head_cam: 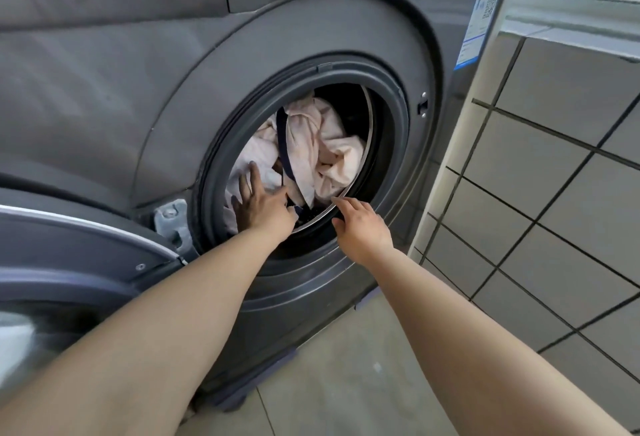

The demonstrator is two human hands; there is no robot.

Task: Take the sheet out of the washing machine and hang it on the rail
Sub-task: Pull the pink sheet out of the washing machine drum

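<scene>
A grey front-loading washing machine (311, 26) fills the view, its round opening ringed by a dark rubber seal (394, 144). A crumpled pale pink sheet (329, 148) with a dark navy band lies bunched inside the drum. My left hand (261, 203) reaches into the lower left of the opening, fingers straight and spread, touching the sheet. My right hand (360, 224) hovers at the lower rim of the opening with fingers relaxed, holding nothing. No rail is in view.
The machine's door (69, 255) hangs swung out at the lower left, close to my left forearm. A grey tiled wall (554, 193) stands right of the machine. Pale floor tiles (346, 383) lie below.
</scene>
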